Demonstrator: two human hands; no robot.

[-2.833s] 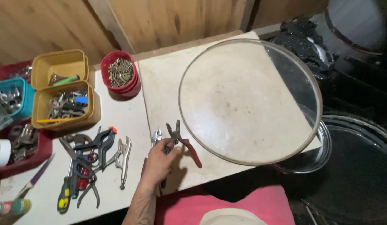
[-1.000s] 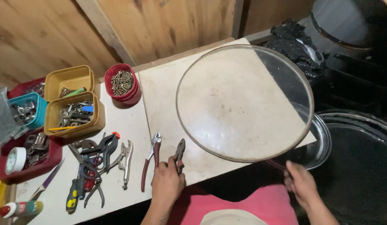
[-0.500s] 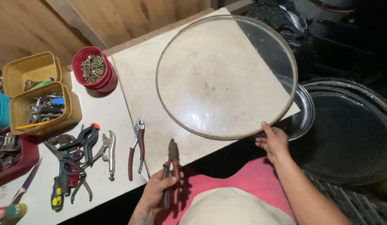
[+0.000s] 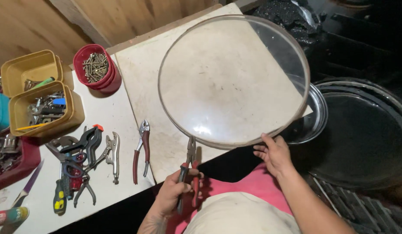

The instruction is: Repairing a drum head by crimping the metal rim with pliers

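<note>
Red-handled pliers (image 4: 140, 149) idle nr left hand (image 4: 173, 195), tool pile (image 4: 77, 162) beyond

Head view, seemingly straight down

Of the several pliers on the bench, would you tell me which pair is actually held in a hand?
The red-handled pliers gripped by the left hand, nose at the round clear disc's rim; the other pairs lie untouched on the white bench.

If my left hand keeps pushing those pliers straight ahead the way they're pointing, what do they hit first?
The left hand holds the red-handled pliers nose up, at the near rim of the big round clear disc. That rim is first in line; the tips look already at it, though depth is hard to judge.
</note>
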